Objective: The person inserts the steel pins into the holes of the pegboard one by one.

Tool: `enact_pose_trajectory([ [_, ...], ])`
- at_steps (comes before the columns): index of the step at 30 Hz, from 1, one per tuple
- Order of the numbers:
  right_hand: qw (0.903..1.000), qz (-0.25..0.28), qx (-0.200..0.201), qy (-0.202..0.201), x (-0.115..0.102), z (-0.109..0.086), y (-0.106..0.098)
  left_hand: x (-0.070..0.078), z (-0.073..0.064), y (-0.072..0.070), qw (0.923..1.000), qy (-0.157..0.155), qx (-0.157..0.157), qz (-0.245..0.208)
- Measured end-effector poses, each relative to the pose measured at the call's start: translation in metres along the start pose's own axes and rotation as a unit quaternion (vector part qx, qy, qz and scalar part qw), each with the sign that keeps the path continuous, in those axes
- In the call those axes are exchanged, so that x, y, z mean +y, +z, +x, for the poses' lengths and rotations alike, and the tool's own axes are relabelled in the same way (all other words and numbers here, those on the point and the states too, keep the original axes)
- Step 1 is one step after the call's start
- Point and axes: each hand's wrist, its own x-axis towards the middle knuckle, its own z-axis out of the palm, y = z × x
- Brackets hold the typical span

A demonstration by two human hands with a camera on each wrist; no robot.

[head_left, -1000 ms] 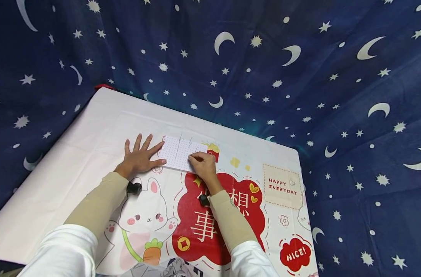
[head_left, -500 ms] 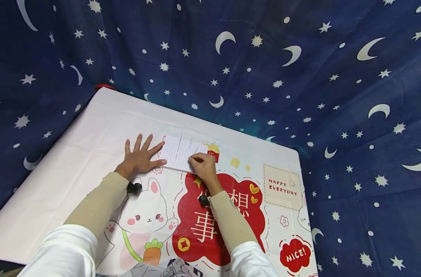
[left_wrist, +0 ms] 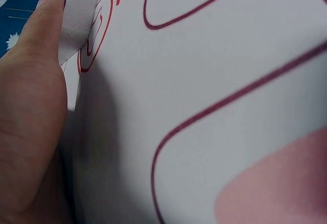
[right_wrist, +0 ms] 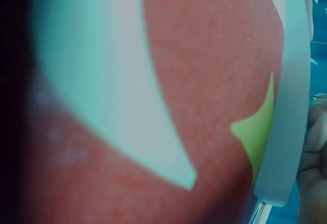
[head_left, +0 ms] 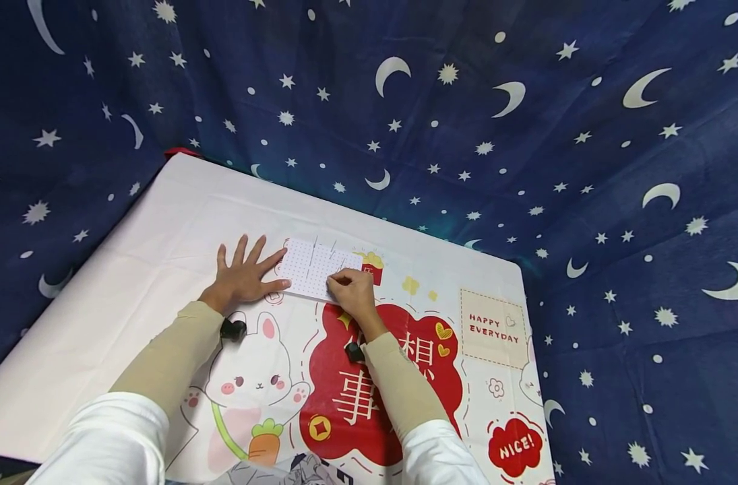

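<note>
A white board (head_left: 298, 273) with a grid of small dots lies on the table, and several thin needles (head_left: 312, 259) stand up from it. Its thick pale side (left_wrist: 79, 17) shows in the left wrist view. My left hand (head_left: 241, 277) rests with fingers spread at the board's left edge, thumb and index finger touching it. Over the board's front right part, my right hand (head_left: 353, 291) pinches what looks like a thin needle (right_wrist: 318, 97) between thumb and curled fingers. Most of that needle is hidden by the fingertips.
A printed white cloth (head_left: 180, 222) covers the table, with a rabbit, red shapes and lettering on it. Dark blue curtains (head_left: 441, 135) with moons and stars hang behind and at the sides. Grey printed fabric (head_left: 284, 471) shows at the near edge.
My right hand has shifted very slightly left, its fingertips still together at the board. My left hand keeps its place at the board's left edge.
</note>
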Motion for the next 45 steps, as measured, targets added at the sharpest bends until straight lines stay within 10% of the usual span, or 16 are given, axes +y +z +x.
enact_pose_trajectory([
  [22,0.9971,-0.029,-0.049,0.049,0.002,-0.009,-0.007,-0.002,-0.004,0.01,0.9998,0.0,-0.015,-0.01],
  [31,0.9947,0.041,0.022,0.092,0.026,-0.014,-0.051,0.001,-0.004,0.003,0.9999,0.004,-0.007,-0.007],
  [45,0.9866,-0.091,-0.024,0.133,0.044,-0.015,-0.07,0.003,-0.003,-0.004,0.9999,0.004,-0.011,-0.011],
])
